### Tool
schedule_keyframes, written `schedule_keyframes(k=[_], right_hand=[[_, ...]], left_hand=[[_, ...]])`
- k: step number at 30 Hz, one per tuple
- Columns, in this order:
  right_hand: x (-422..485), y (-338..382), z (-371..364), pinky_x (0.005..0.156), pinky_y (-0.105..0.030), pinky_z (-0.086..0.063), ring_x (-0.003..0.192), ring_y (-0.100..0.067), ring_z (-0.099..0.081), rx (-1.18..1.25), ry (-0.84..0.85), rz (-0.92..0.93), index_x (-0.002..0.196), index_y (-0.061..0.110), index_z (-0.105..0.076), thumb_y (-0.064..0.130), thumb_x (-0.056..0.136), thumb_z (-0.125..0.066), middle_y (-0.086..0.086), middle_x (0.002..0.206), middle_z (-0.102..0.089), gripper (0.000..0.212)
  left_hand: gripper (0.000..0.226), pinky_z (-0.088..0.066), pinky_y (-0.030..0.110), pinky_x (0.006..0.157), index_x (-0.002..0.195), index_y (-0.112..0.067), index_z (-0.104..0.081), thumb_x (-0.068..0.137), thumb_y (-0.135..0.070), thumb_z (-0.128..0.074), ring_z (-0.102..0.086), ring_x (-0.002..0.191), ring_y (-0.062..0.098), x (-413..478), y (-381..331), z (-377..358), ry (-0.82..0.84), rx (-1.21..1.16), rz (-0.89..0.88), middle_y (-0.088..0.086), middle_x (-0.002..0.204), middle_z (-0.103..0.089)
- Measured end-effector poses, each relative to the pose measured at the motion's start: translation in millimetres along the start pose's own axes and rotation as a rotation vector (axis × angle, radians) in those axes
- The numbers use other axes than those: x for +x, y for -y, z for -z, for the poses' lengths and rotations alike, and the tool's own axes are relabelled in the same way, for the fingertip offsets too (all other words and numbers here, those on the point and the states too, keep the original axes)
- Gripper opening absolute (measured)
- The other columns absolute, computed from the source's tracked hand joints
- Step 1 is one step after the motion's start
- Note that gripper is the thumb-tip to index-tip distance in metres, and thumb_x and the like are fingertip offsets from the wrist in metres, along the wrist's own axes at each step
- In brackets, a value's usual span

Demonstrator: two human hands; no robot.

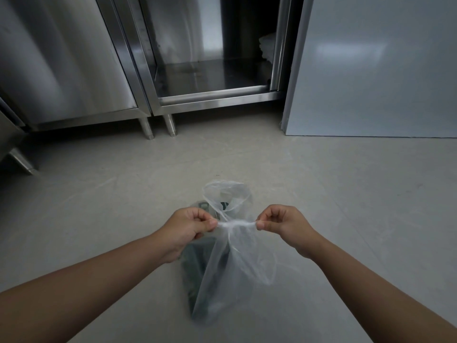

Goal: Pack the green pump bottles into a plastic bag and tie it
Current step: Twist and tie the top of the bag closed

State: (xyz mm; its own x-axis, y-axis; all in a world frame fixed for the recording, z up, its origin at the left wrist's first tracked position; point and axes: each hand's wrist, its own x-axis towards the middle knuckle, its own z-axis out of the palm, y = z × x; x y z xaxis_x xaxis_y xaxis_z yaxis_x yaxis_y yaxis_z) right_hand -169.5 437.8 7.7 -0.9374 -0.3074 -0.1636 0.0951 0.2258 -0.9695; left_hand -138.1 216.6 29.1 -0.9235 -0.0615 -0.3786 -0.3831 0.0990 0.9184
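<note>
Item: thin clear plastic bag over grey concrete floor; dark green pump bottles inside, at its left. Open floor surrounds the bag; open stainless steel cabinet stands well beyond it. Left hand and right hand, forearms extended: each grip pinches the bag's twisted mouth, stretched level between them.

Clear plastic bag hangs above the floor, neck twisted; green pump bottles inside.
</note>
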Motion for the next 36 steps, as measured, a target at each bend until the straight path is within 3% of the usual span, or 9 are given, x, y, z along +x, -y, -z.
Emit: schedule_keyframes(k=[4,7,10,15,19,29,36], right_hand=[[3,-11,3,0.072,-0.036,-0.043,0.069,-0.023,-0.053,0.004,-0.047,-0.053,0.06,0.016,-0.062,0.004,0.075,-0.07,-0.001,0.059,-0.064,0.021],[4,-24,5,0.073,-0.037,-0.044,0.066,-0.022,-0.053,0.016,-0.091,-0.117,0.06,0.013,-0.061,0.002,0.077,-0.067,-0.003,0.058,-0.062,0.021],[5,-36,10,0.074,-0.038,-0.046,0.065,-0.022,-0.053,0.031,-0.133,-0.169,0.061,0.011,-0.059,0.001,0.079,-0.065,-0.006,0.059,-0.06,0.021],[11,-47,13,0.063,-0.027,-0.046,0.059,-0.018,-0.052,0.037,-0.17,-0.205,0.061,0.01,-0.056,0.0,0.08,-0.063,-0.007,0.059,-0.057,0.023],[15,-56,21,0.052,-0.024,-0.037,0.057,-0.015,-0.05,0.003,-0.226,-0.238,0.062,0.012,-0.054,0.001,0.082,-0.061,-0.006,0.06,-0.056,0.024],[19,-69,49,0.052,-0.028,-0.032,0.055,-0.018,-0.039,-0.03,-0.406,-0.282,0.062,0.011,-0.051,0.0,0.084,-0.055,-0.007,0.06,-0.05,0.025],[19,-67,62,0.052,-0.029,-0.032,0.054,-0.02,-0.039,-0.019,-0.406,-0.278,0.062,0.009,-0.05,-0.003,0.084,-0.054,-0.007,0.057,-0.048,0.026]], left_hand=[[0.02,-0.036,0.017,0.052,0.063,-0.011,-0.059,0.08,-0.001,-0.065,-0.046,0.055,0.01,5,5,10,-0.022,0.091,-0.023,0.0,0.056,-0.061],[0.019,-0.037,0.008,0.045,0.065,-0.009,-0.057,0.08,0.0,-0.064,-0.047,0.041,-0.003,9,11,13,-0.041,0.165,-0.033,0.004,0.062,-0.059],[0.02,-0.036,0.007,0.043,0.065,-0.009,-0.055,0.081,0.001,-0.062,-0.046,0.037,-0.005,13,16,16,-0.054,0.199,-0.034,0.006,0.063,-0.057],[0.021,-0.035,0.015,0.049,0.065,-0.009,-0.055,0.083,0.0,-0.061,-0.041,0.051,0.009,23,24,24,-0.073,0.257,-0.012,0.004,0.059,-0.052],[0.022,-0.035,0.02,0.054,0.065,-0.01,-0.053,0.085,-0.001,-0.058,-0.04,0.056,0.012,32,28,37,-0.079,0.301,-0.014,0.005,0.061,-0.051],[0.025,-0.035,0.026,0.058,0.065,-0.008,-0.052,0.086,0.003,-0.054,-0.042,0.059,0.02,46,29,81,-0.12,0.338,-0.029,0.011,0.061,-0.052],[0.025,-0.033,0.027,0.057,0.065,-0.008,-0.05,0.086,0.006,-0.053,-0.039,0.058,0.02,48,26,94,-0.166,0.369,-0.093,0.009,0.06,-0.05]])
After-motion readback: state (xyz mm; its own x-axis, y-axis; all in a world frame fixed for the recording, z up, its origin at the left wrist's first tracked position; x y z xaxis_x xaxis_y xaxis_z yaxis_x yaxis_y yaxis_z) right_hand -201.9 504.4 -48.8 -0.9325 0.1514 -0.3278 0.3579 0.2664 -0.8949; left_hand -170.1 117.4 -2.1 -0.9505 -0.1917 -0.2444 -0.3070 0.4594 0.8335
